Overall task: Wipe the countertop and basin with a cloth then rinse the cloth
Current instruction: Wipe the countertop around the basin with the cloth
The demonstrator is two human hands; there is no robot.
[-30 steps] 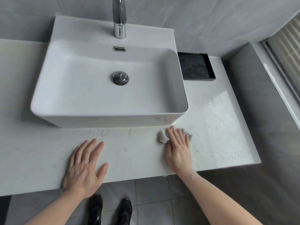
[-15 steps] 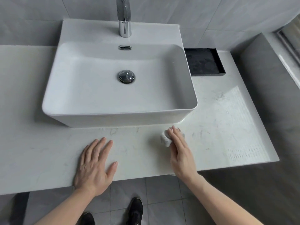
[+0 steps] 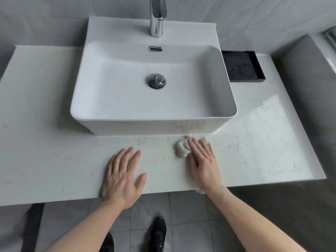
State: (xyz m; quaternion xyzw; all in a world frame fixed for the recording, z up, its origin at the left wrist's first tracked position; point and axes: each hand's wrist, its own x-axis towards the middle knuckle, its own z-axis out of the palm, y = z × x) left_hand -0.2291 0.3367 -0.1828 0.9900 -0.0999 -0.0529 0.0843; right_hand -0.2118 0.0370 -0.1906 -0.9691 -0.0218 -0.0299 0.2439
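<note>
My right hand (image 3: 204, 166) presses the cloth (image 3: 181, 149) flat to scrub the countertop (image 3: 54, 151); my left hand (image 3: 122, 176), released, braces me.

Both hands (image 3: 123, 177) (image 3: 203, 162) flat, fingers extended

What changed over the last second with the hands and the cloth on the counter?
Little changed. The right hand kept the cloth pressed flat on the countertop just in front of the basin, near its right corner; any sideways rubbing is too slight to separate from the camera's own shift. The left hand stayed flat on the countertop. Nothing was picked up or let go. Faucet off, black tray unmoved.
</note>
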